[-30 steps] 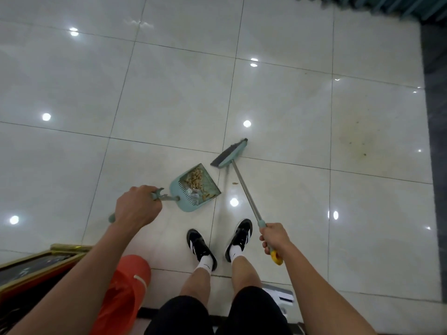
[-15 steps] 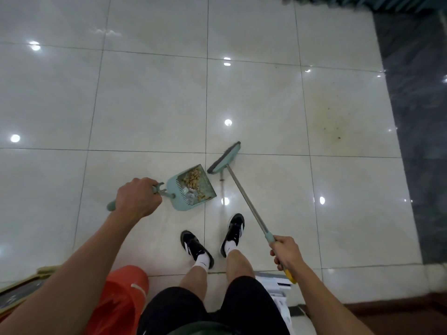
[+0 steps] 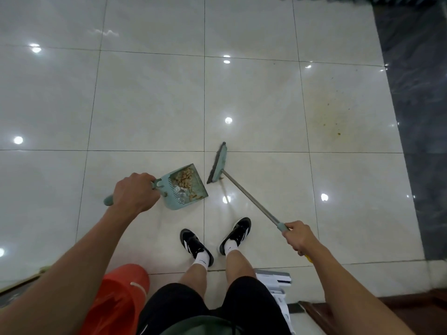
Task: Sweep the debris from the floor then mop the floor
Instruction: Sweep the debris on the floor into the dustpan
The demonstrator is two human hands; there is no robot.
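A: Item one, centre of the frame?
B: Pale teal plastic dustpan [image 3: 187,189] with a comb-toothed back edge, its mouth toward the upper right. It carries tan crumbly debris [image 3: 184,178] and a scrap of clear crinkled wrapping. Whether the pan rests on the floor or hangs just above it, I cannot tell.

A: Who holds it?
B: The left hand [image 3: 135,192], fingers wrapped tight round the dustpan's teal handle; the handle end sticks out at the hand's lower left.

A: Item two?
B: Teal-headed broom with dark bristles and a grey metal shaft [image 3: 246,197], just right of the dustpan and apart from it. The head lies across a tile joint, the shaft slanting toward the lower right. A small tan fragment sits by the head's lower end.

A: Its holder?
B: The right hand [image 3: 300,238], fingers closed round the teal grip near the shaft's top, a yellow tip showing below the hand.

A: Floor?
B: Glossy white square-tiled floor [image 3: 145,97] with ceiling-light reflections. A yellowish-brown speckled stain [image 3: 331,117] marks the tile at the right of the frame, next to a dark marbled strip [image 3: 416,105] along the right edge.

A: Remaining stock, bottom of the frame?
B: Black-and-white sneakers [image 3: 238,232] with white socks, black shorts, an orange plastic bucket [image 3: 118,301] at lower left, a white and grey appliance [image 3: 274,280] at lower right.
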